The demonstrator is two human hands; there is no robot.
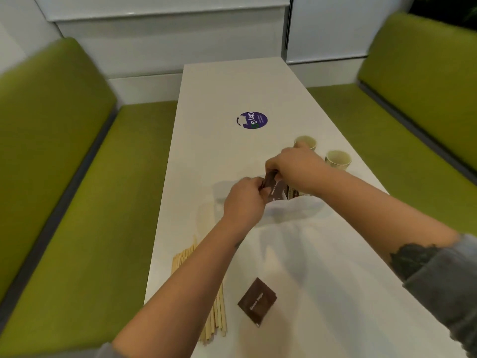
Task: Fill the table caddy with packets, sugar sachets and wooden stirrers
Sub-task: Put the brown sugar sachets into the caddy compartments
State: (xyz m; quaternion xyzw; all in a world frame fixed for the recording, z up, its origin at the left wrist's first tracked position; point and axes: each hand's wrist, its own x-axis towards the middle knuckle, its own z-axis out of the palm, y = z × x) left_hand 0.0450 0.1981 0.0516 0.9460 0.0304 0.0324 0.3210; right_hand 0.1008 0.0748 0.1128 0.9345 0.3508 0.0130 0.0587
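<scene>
At the middle of the white table [232, 86], both hands work a bunch of brown sachets [275, 188]: the left hand [244, 200] pinches its near edge, the right hand [294, 166] grips the top. The caddy itself is hidden behind the hands, so I cannot tell what it holds. The job looks barely begun: a brown packet [257, 301] and the wooden stirrers [214, 306] lie loose near the front edge. Two paper cups [338, 158] stand beyond, their contents unclear.

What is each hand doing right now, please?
Left hand: gripping the brown sachets.
Right hand: pinching the top of the same brown sachets.
</scene>
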